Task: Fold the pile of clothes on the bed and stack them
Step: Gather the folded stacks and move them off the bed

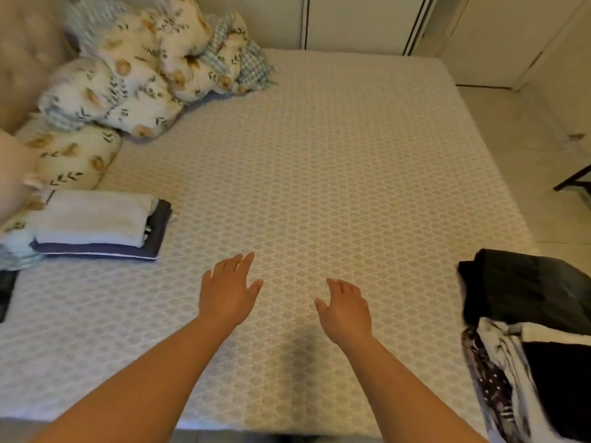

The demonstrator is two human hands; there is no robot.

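Observation:
A stack of folded clothes [96, 225] lies at the left of the bed [319, 174], a white piece on top of dark blue ones. The unfolded pile [537, 340] sits at the bed's right front corner, a black garment on top, patterned black-and-white cloth under it. My left hand [227, 290] and my right hand [345, 310] hover over the bare middle of the patterned sheet, both with fingers spread and holding nothing. Neither hand touches any garment.
Several floral pillows [134, 68] are heaped at the back left by the padded headboard [22, 59]. A dark flat object [6, 294] lies at the left edge. Wardrobe doors [367, 20] stand behind the bed; tiled floor [527, 148] runs along the right.

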